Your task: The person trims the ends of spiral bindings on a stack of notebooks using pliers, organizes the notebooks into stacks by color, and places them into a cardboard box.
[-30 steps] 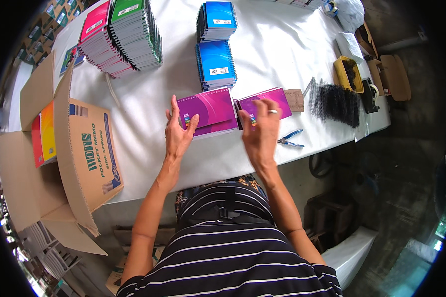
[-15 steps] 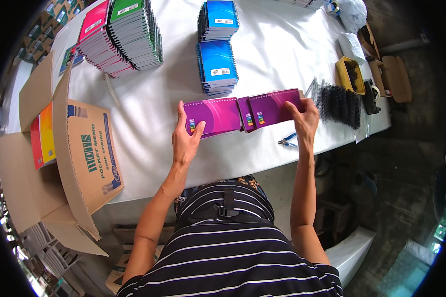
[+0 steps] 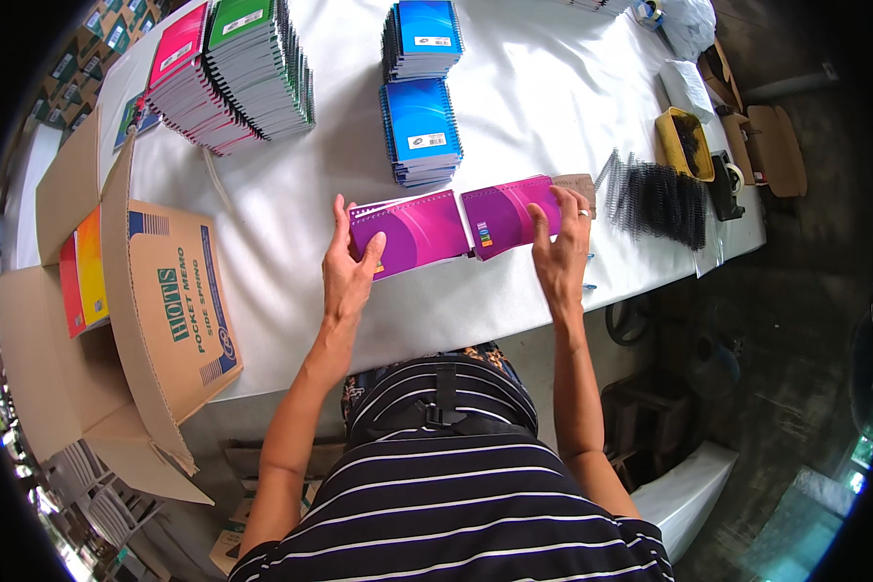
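My left hand [image 3: 347,267] grips the left end of an unbound purple memo pad [image 3: 412,233], thumb on its cover and fingers at the far edge. Punched holes run along that far edge, where the sheets are slightly fanned. Just right of it lies a second purple memo pad [image 3: 495,215], a narrow gap between the two. Closed on its right part is my right hand [image 3: 560,254], with a ring on one finger. A brown board [image 3: 582,194] sticks out beyond its fingers. Blue-handled pliers [image 3: 590,286] are mostly hidden behind this hand.
Blue spiral notebooks [image 3: 422,121] stand in two stacks ahead; pink [image 3: 177,63] and green [image 3: 242,24] stacks are far left. An open carton [image 3: 184,291] sits left. Black spiral coils [image 3: 658,206], a yellow tray [image 3: 671,141] and a tape dispenser [image 3: 726,189] lie right.
My right hand has shifted left over the right pad, uncovering the brown board and hiding most of the pliers. The overlapping covers on the right now line up, and the left pad has tilted slightly.
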`<state>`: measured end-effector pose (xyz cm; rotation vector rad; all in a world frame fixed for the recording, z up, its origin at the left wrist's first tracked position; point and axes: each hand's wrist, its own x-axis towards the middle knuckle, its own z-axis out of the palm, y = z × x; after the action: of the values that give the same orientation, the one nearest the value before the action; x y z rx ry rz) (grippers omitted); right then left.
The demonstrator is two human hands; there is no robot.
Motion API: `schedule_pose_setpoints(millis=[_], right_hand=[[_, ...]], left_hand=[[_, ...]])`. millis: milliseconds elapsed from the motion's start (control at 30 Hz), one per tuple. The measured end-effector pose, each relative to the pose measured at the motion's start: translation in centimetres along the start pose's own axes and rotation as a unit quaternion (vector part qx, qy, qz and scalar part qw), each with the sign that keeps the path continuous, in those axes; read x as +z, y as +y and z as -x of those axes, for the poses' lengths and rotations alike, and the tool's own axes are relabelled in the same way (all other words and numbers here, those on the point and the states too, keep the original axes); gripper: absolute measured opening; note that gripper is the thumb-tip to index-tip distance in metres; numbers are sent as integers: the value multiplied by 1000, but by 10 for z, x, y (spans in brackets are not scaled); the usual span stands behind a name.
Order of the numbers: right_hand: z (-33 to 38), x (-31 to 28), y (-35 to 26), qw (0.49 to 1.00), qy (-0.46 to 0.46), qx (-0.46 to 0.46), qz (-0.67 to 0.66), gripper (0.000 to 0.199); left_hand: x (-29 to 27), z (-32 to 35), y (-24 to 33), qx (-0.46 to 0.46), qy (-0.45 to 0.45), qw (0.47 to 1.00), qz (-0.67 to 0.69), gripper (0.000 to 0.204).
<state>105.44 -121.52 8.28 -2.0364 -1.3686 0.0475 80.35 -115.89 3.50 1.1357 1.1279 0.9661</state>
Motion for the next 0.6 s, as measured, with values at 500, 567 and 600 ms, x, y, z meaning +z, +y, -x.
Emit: schedule_pose_setpoints(millis=[500, 567, 600], right_hand=[[5, 24, 28, 988, -82, 54, -117, 55], [13, 30, 30, 999, -42, 5, 11, 55], [14, 26, 35, 999, -26, -10, 34, 55]], left_hand=[[24, 1, 10, -32, 67, 996, -42, 75], [26, -4, 2, -9, 57, 994, -94, 78], [22, -5, 2, -26, 63, 997, -43, 78]])
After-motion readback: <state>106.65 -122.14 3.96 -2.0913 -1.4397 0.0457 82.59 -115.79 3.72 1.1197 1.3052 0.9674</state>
